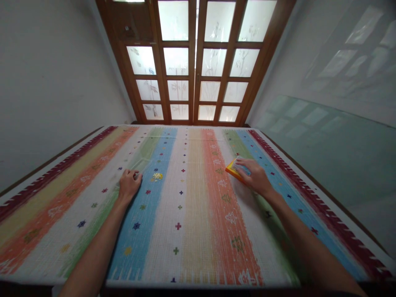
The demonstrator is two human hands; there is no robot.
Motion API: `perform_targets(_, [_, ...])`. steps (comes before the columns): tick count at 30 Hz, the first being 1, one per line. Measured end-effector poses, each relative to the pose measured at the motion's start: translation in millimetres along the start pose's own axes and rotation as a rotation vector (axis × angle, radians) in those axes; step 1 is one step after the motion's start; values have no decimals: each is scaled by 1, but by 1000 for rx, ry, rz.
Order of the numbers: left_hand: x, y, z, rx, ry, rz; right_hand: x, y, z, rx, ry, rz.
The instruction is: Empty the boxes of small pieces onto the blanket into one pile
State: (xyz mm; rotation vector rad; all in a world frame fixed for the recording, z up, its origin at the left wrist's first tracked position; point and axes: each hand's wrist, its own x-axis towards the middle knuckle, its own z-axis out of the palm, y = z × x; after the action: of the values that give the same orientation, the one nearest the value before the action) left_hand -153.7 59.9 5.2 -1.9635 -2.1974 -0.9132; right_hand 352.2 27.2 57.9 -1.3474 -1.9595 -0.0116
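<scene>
My right hand [254, 176] grips a small flat yellow-orange packet [232, 170] with a pale face, held tilted over the right side of the striped tablecloth [194, 198]. On the left, my left hand [129, 184] is closed with its fingers curled on a thin piece of clear plastic [140, 165], which looks like a bag lying on the cloth. Just right of that hand, a small heap of yellow and white bits [157, 176] rests on the blue stripe. What the bits are is too small to tell.
The cloth covers a long table reaching to a wooden door with frosted panes [179, 62] at the far end. A pale wall [55, 74] runs along the left. To the right, a greenish glossy panel [334, 144] stands against the wall.
</scene>
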Motion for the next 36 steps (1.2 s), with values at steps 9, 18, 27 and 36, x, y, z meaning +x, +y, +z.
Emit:
perform_targets(9, [-3,-1,-1,7,-26,9,2,80,-4,-361,-156,58])
perform_targets(18, [-4,0,1,43,-63,11,4,70,0,-288,-141,74])
perform_targets(27, [-6,5,1,61,-50,-21,-21,-21,27,54,-230,-99])
perform_targets(36, [-8,7,2,74,-34,-44,-56,-65,64,230,-438,-122])
